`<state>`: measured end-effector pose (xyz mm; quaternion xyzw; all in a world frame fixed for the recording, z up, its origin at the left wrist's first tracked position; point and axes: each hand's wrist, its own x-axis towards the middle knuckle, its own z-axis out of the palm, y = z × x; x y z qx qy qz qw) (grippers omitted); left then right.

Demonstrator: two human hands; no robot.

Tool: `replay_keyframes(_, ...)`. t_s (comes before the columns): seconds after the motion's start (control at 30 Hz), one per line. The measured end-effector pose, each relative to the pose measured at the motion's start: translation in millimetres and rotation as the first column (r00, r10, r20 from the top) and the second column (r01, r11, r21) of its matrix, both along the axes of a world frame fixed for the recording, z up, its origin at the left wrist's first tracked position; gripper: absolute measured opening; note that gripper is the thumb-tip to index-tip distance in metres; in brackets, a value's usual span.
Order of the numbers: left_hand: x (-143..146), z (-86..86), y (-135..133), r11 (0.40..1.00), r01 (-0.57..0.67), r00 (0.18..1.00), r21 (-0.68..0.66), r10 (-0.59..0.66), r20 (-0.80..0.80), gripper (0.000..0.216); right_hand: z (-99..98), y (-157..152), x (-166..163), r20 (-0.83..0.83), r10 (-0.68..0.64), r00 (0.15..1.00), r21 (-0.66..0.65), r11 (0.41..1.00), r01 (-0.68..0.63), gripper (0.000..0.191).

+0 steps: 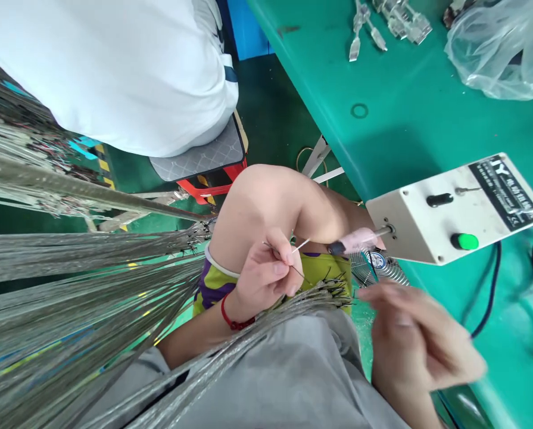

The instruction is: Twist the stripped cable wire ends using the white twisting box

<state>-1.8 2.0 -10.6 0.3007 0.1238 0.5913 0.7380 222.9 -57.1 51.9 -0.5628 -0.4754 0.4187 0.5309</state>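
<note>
My left hand (270, 271) is closed in a pinch above my lap, holding a thin cable's end with fine wires fanned out. One of these, a white wire (301, 245), points toward the machine. A bundle of grey braided cables (288, 310) lies across my lap below this hand, its dark wire ends spread. My right hand (420, 336), blurred, is closed with bent fingers just right of those ends; what it holds, if anything, I cannot make out. Ahead of both hands is a small white wire-twisting machine (420, 223) with a pink-wrapped spindle (358, 239).
The green table (337, 89) carries clear USB connectors (402, 21) and a plastic bag (502, 53). A metal fan guard (373, 268) is beneath the machine. Many cables hang by a metal bar (92, 185) at left. A person in white (127, 77) sits close by.
</note>
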Motion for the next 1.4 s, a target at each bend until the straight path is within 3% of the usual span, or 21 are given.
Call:
replay_keyframes(0.07,1.7,4.1,-6.3,0.988,-0.085,0.988,0.128,0.100,-0.115,0.012,-4.3,-1.3,-24.9,0.051,0.115,0.992,0.152,0.981,-0.122,0.038)
replay_keyframes(0.13,3.0,8.4,-10.8,0.952,-0.150,0.948,0.267,0.215,-0.236,0.001,-8.1,-0.4,-43.5,0.085,0.206,0.975,0.205,0.954,-0.219,0.053)
replay_keyframes(0.27,0.8,14.8,-15.0,0.865,-0.209,0.823,0.456,0.407,-0.395,0.012,-9.3,0.7,-55.3,0.017,0.198,0.980,0.179,0.964,-0.198,0.048)
replay_keyframes(0.33,-1.4,15.6,-17.0,0.862,-0.134,0.803,0.488,0.383,-0.457,0.006,-6.1,1.7,-56.6,-0.021,0.180,0.983,0.167,0.971,-0.174,0.040)
replay_keyframes(0.43,-1.9,13.7,-21.0,0.866,-0.022,0.821,0.500,0.300,-0.485,0.016,0.4,4.4,-61.0,-0.109,0.160,0.981,0.144,0.979,-0.144,0.032)
replay_keyframes(0.57,3.4,10.4,-21.8,0.856,-0.019,0.841,0.517,0.293,-0.454,0.015,3.6,4.4,-65.6,-0.240,0.143,0.960,0.018,0.990,-0.143,0.024)
replay_keyframes(0.73,10.9,8.4,-15.1,0.792,-0.113,0.817,0.600,0.418,-0.397,0.016,3.2,3.8,-59.7,-0.341,0.117,0.933,-0.129,0.977,-0.170,0.024)
replay_keyframes(0.83,13.0,6.3,-14.3,0.801,-0.118,0.811,0.587,0.419,-0.409,0.015,6.0,9.1,-55.3,-0.338,0.113,0.934,-0.149,0.974,-0.172,0.019)
replay_keyframes(1.0,14.3,1.5,-15.3,0.827,-0.098,0.860,0.554,0.350,-0.371,0.011,6.9,16.3,-52.9,-0.396,0.142,0.907,-0.176,0.958,-0.226,0.030)
replay_keyframes(1.17,12.7,-2.0,-14.1,0.837,-0.086,0.876,0.540,0.322,-0.360,0.011,0.0,15.0,-54.9,-0.410,0.059,0.910,-0.233,0.958,-0.167,0.026)
replay_keyframes(1.4,9.7,1.0,-12.0,0.844,-0.052,0.884,0.534,0.288,-0.370,0.005,-1.0,17.8,-58.1,-0.508,0.053,0.860,-0.273,0.937,-0.218,0.027)
